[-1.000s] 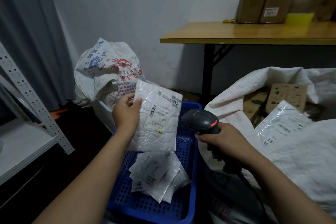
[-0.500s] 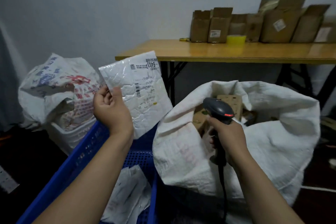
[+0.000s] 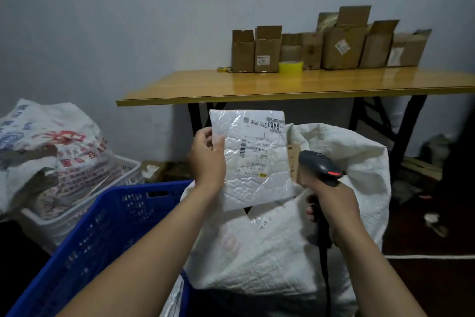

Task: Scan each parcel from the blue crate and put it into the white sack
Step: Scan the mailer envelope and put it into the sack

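My left hand point(image 3: 207, 159) pinches the left edge of a white padded parcel point(image 3: 257, 162), its printed label facing me. The parcel hangs upright over the open mouth of the white sack point(image 3: 270, 247). My right hand point(image 3: 331, 203) grips the handle of a dark barcode scanner point(image 3: 318, 166), whose head sits just right of the parcel, a red light lit on it. The blue crate point(image 3: 102, 234) stands at the lower left, beside the sack. Another white parcel shows inside the sack under the held one.
A wooden table point(image 3: 282, 87) with several cardboard boxes point(image 3: 341, 41) and a yellow tape roll point(image 3: 290, 67) stands behind the sack. A printed sack point(image 3: 51, 152) lies in a white basket point(image 3: 77, 216) at the left. Litter lies on the dark floor at the right.
My left hand has carried the parcel rightward from above the crate to above the sack's mouth. The view has turned right. The scanner stays in my right hand, close beside the parcel.
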